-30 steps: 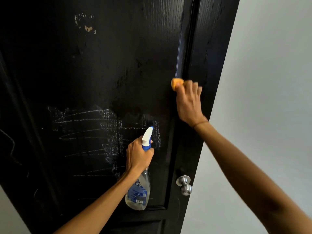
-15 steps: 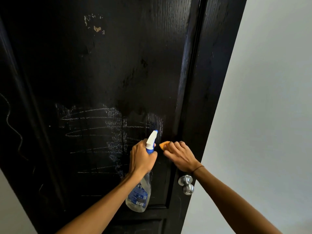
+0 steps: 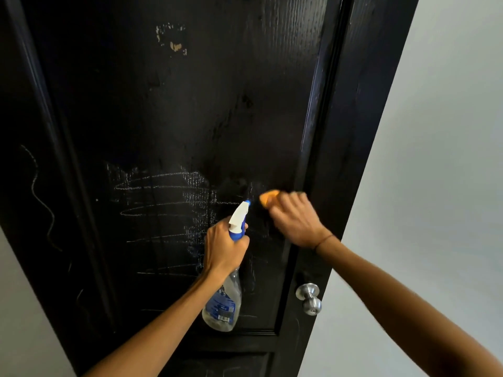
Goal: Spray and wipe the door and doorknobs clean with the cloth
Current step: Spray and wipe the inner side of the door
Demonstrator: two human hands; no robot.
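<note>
An orange cloth (image 3: 268,197) pokes out past the curled fingers of the right hand (image 3: 295,220), pressed to the black door (image 3: 217,104) beside chalk scribbles (image 3: 163,202). The left hand (image 3: 224,244) grips a spray bottle (image 3: 226,292) by its neck; the silver doorknob (image 3: 309,297) sits below.

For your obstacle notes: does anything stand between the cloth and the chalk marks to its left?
Yes: the spray bottle, gripped by the left hand, sits just left of the cloth, before the chalk marks.
</note>
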